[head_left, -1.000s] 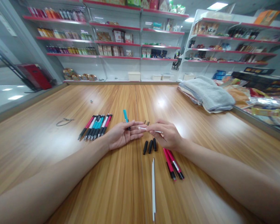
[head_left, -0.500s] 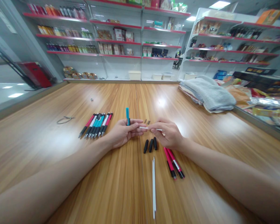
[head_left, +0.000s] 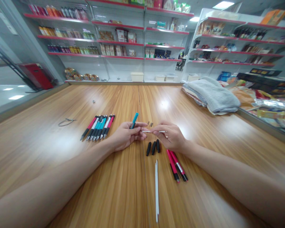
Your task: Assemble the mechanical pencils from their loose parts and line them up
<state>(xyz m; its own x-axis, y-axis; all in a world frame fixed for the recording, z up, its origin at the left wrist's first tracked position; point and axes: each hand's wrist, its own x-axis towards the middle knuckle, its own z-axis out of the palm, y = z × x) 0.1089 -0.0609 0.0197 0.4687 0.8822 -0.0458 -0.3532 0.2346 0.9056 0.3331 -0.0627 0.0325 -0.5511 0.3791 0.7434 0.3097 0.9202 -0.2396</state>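
My left hand (head_left: 127,135) is closed around a teal pen barrel (head_left: 134,120) that sticks up and tilts right. My right hand (head_left: 170,135) pinches a thin white refill (head_left: 147,131) whose tip points left at my left fingers. Just below my hands lie three black pen grips (head_left: 153,147) on the wooden table (head_left: 61,164). Two red pens (head_left: 176,165) rest under my right wrist. Two white refills (head_left: 156,190) lie side by side nearer to me. A row of several red and teal pens (head_left: 98,127) lies left of my left hand.
Small metal parts (head_left: 149,123) lie just beyond my hands. A loop of wire (head_left: 66,121) lies at the left and a tiny part (head_left: 93,101) farther back. Folded grey cloth (head_left: 212,94) sits at the right, by packaged goods (head_left: 266,101). Store shelves (head_left: 123,41) stand behind the table.
My left hand has closed its fingers round the teal barrel and lifted it from lying along the palm to tilting up and right. The right hand has kept the white refill at nearly the same spot.
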